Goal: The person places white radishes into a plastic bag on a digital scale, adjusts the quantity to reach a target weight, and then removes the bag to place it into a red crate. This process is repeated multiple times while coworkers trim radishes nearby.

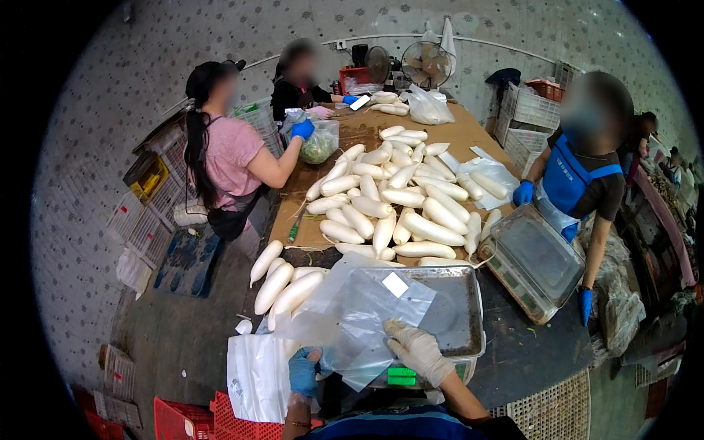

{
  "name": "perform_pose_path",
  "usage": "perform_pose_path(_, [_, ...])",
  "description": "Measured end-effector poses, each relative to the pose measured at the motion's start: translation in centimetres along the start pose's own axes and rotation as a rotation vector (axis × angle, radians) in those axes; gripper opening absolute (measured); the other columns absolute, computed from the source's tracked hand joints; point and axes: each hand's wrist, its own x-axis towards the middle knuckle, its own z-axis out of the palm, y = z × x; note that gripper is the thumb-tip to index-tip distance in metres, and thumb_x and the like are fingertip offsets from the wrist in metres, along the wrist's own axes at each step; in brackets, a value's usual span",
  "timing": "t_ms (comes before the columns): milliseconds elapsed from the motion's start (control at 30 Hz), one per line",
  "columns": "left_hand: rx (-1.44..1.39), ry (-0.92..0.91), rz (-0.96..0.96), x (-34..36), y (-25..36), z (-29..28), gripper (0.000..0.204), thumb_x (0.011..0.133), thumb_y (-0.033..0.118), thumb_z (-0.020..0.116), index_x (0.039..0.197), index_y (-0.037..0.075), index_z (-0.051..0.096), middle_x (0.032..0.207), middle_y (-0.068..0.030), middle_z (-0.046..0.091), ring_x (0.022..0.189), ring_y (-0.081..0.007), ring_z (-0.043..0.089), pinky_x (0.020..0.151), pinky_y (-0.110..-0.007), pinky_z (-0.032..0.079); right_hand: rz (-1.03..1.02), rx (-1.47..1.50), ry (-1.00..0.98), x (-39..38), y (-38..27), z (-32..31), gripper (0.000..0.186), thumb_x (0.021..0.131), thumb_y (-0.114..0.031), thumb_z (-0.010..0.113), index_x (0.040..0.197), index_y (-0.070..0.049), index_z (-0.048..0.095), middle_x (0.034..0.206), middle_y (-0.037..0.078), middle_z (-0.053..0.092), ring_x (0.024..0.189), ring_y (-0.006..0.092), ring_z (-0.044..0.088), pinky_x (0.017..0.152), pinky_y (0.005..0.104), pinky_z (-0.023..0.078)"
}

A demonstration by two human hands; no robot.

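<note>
A clear plastic bag (352, 293) with a blank-looking white label (395, 284) spreads over the left part of a metal tray (469, 275) on a scale with a green display (401, 376). My left hand (304, 372), in a blue glove, is closed on the bag's near left edge. My right hand (419, 352), in a cream glove, grips the bag's right side above the tray, its fingers pointing left. Beside my left hand lies a stack of white plastic bags (257, 374). White radishes (293, 293) lie just beyond the bag on the left.
A big heap of white radishes (403, 191) covers the middle of the table. At right, a co-worker in a blue apron (568, 172) stands by a tilted, scuffed clear-topped bin (532, 253). Two other people work at the table's left and far sides. Red crates (183, 418) stand below.
</note>
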Motion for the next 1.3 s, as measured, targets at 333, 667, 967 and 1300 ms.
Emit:
perform_pose_path(333, [0.055,-0.024,-0.063,-0.1,-0.9,0.1,0.026,0.090,0.027,0.067,0.075,0.008,0.059,0.064,-0.0006,0.058,0.050,-0.0093,0.049,0.043,-0.024,0.037,-0.026,0.028,0.035,-0.1,0.2,0.2,0.038,0.091,-0.024,0.055,0.124,-0.005,0.059,0.122,0.019,0.062,0.110,0.0311,0.061,0.096,0.0383,0.048])
perform_pose_path(667, [0.138,-0.111,-0.066,0.0,0.1,-1.8,0.016,0.092,0.017,0.062,0.086,0.002,0.062,0.072,-0.0057,0.064,0.058,-0.0158,0.060,0.052,-0.027,0.048,-0.015,0.026,0.039,0.0,0.4,0.5,0.039,0.091,-0.024,0.055,0.124,-0.004,0.059,0.123,0.019,0.061,0.111,0.0310,0.060,0.096,0.0385,0.047])
perform_pose_path(967, [0.150,-0.078,-0.032,0.3,-0.4,-1.9,0.020,0.089,0.019,0.064,0.090,0.000,0.060,0.075,-0.0092,0.065,0.058,-0.0207,0.064,0.052,-0.030,0.053,-0.036,0.033,0.074,-0.3,1.2,0.7,0.038,0.091,-0.024,0.054,0.123,-0.003,0.059,0.122,0.018,0.062,0.111,0.0310,0.060,0.096,0.0382,0.047])
perform_pose_path(1300, [-0.684,-0.529,-0.272,3.6,-5.6,-4.3,0.039,0.096,0.033,0.054,0.115,0.000,0.057,0.102,-0.0102,0.066,0.085,-0.0209,0.065,0.067,-0.035,0.058,0.103,0.312,-0.024,-0.3,0.4,-1.0,0.039,0.095,-0.027,0.054,0.130,-0.012,0.057,0.126,0.013,0.061,0.115,0.0283,0.058,0.099,0.0329,0.045])
